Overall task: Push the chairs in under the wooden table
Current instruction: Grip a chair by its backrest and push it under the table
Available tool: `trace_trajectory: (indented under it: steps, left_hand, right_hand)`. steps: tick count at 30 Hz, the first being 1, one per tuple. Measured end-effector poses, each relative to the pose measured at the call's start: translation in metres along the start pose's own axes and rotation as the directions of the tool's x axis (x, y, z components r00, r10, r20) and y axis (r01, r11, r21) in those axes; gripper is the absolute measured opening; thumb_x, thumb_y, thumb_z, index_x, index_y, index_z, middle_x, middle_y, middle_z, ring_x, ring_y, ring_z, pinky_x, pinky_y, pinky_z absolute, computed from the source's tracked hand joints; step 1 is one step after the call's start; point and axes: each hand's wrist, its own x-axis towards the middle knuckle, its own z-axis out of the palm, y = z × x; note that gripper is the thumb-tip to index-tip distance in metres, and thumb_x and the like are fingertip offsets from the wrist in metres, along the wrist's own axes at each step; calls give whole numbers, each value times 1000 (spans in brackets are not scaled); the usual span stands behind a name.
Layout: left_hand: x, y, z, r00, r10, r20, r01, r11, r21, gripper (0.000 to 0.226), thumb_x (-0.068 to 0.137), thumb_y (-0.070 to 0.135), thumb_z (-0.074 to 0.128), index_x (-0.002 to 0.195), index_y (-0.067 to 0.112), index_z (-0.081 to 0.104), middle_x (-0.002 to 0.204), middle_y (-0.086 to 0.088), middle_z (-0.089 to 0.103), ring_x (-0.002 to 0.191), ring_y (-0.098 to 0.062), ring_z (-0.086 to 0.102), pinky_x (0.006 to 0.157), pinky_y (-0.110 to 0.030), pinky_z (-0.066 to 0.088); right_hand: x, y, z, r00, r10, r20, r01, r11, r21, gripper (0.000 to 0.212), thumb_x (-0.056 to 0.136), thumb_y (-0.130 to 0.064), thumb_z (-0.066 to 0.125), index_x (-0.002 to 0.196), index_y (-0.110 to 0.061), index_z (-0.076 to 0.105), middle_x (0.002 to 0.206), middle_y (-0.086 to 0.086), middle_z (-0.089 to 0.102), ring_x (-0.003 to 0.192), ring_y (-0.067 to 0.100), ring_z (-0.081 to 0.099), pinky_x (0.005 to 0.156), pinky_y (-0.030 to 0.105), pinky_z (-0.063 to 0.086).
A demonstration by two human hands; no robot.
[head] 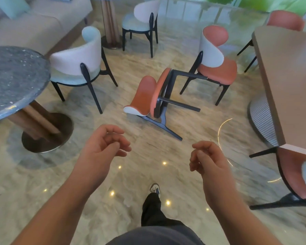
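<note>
At the bottom of the frame a dark-trousered leg (pixel 151 209) stepped forward over the marble floor (pixel 78 200). Above it both bare forearms reached out. The left hand (pixel 104 144) hung left of centre with its fingers loosely curled, half open and holding nothing; the right hand (pixel 208 157) right of centre matched it, fingers curled inward and empty.

Just beyond the hands, at the middle of the frame, an orange chair (pixel 154 96) lay tipped on its side (seat facing left, dark legs pointing right), well apart from either hand. At the right edge stood the wooden table (pixel 288 82) on a ribbed round base. A second orange chair (pixel 219 68) stood upright just left of it, not pushed in. A third (pixel 293 172) sat at the lower right, by the table's near corner, and a fourth (pixel 284 20) showed behind the table at the upper right.

On the left a grey stone-topped round table (pixel 14 78) filled the edge, with a pale chair (pixel 78 66) beside it. Farther off, at upper centre, stood another pale chair (pixel 141 23), and a beige sofa (pixel 42 27) ran across the upper left.
</note>
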Motion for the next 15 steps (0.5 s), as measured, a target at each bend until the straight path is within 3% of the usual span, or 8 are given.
trace_trajectory:
  steps: [7, 15]
  left_hand:
    - [106, -1, 14, 998, -65, -20, 66, 994, 82, 33, 94, -12, 46, 107, 13, 63, 82, -5, 74, 80, -25, 75, 73, -35, 60]
    - [210, -10, 7, 993, -96, -66, 102, 991, 84, 39, 96, -13, 43, 106, 17, 66, 84, -7, 75, 82, -26, 75, 72, -32, 62]
  right_hand:
    - [122, -6, 29, 994, 51, 92, -52, 999, 14, 28, 100, -3, 47, 98, -21, 69, 70, -4, 62, 64, 11, 59, 64, 24, 54]
    - [230, -8, 73, 976, 149, 156, -149, 989, -14, 25, 93, -12, 50, 94, -26, 70, 69, -4, 63, 64, 11, 59, 66, 28, 53]
